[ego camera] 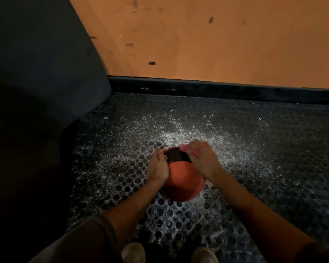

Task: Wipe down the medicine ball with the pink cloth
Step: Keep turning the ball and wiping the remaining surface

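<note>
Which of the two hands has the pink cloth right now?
The right hand: pink cloth shows under its fingers on top of the medicine ball. The left hand only holds the ball's side, bare.

An orange wall [198,38] fills the top of the view, marked with dark scuffs and smudges. A black baseboard [217,90] runs along its foot. Below it lies a dark rubber floor mat [273,168], patterned with rows of round holes and glittering with pale specks where the light falls. A small white fleck [260,118] lies on the mat near the baseboard. At the left a large dark grey-blue padded shape [46,54] rises against the wall, its lower part lost in shadow.
</note>
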`<state>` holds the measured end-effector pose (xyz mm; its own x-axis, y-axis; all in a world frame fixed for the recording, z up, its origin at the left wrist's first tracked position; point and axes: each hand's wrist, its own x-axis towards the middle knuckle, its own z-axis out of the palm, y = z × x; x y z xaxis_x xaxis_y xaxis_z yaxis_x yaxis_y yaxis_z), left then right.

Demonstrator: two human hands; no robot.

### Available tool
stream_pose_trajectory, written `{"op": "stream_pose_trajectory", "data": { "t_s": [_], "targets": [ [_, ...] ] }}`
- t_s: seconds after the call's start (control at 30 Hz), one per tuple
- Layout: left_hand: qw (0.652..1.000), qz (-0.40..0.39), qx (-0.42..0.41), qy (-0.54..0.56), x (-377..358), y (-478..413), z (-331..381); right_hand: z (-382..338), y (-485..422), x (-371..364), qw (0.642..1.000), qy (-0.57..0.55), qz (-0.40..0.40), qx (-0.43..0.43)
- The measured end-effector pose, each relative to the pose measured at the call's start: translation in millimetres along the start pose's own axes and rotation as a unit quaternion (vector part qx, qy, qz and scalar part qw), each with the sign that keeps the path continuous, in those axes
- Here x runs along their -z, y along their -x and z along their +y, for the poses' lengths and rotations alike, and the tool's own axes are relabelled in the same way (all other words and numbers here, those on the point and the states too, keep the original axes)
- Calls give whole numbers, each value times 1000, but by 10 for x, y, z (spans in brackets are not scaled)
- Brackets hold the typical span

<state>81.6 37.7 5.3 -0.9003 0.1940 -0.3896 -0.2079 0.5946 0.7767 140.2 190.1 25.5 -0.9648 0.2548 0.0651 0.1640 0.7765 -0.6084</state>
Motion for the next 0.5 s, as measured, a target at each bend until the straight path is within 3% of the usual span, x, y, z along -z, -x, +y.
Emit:
{"op": "stream_pose_trajectory", "data": {
  "t_s": [0.1, 0.27, 0.43, 0.5],
  "targets": [
    [1000, 0, 8, 5, -26, 31, -30, 19, -77, -51, 999, 32, 10, -36],
    [999, -3, 7, 40, 44, -119, -75, -87, -83, -130, 991, 29, -15, 129],
    [999, -34, -20, -7, -52, -206, 11, -44, -83, -79, 996, 7, 46, 74],
    [999, -36, -14, -27, -73, -246, 41, -144, -33, -102, 993, 38, 14, 114]
  ]
}}
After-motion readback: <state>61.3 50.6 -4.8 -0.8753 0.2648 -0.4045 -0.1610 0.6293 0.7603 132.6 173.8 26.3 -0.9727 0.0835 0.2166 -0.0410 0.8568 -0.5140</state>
